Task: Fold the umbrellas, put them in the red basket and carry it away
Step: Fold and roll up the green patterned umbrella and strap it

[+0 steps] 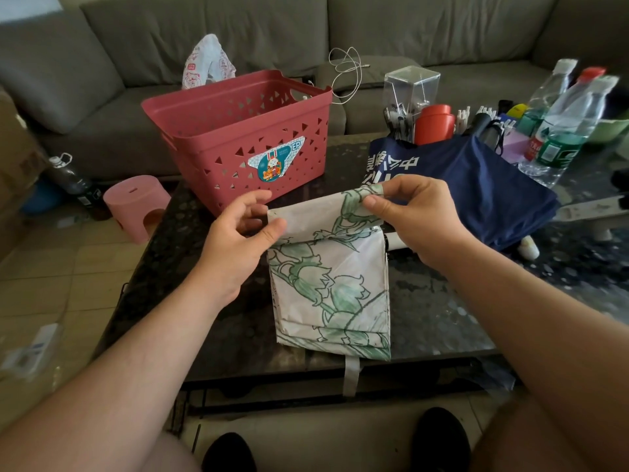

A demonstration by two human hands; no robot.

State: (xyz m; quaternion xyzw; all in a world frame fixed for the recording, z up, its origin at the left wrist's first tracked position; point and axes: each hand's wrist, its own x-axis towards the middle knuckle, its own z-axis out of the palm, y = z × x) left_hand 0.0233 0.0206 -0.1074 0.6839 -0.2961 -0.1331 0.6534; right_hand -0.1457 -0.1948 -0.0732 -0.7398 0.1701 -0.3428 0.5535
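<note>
**Dark glass table, white floral umbrella mid-fold**

Dark speckled coffee table (211, 301) across the middle of the frame, grey sofa (238, 32) behind it along the top. At bottom centre, two black shoes (439, 437) below the near table edge.

On the near centre of the table: white umbrella with green flower print (326, 294), canopy folded flat into a rectangle, grey strap hanging over the table edge. Upper flap lifted. Left hand (238, 229) pinching the flap's left corner, thumb in front, fingers curled behind. Right hand (415, 212) pinching the flap's right corner between thumb and forefinger, other fingers curled round the cloth. Bit of the white shaft showing just under the right hand.

To the right, touching nothing of the white one: navy umbrella (483, 192) with white lettering, spread loose and unfolded.

Behind the hands, left of centre: red basket (238, 131) with triangle cut-outs and a sticker on the front. Inside hard to see; only a small white thing near the far handle hole, too small to tell.

Farther right: red cup (434, 124) and pens, a clear plastic box (410, 86) behind them, and plastic water bottles (565, 124) at the right edge.

Lower left on the floor: pink stool (136, 206), dark bottle (75, 183) beside it. On the sofa: printed plastic bag (207, 63) and white cable (347, 69).
</note>
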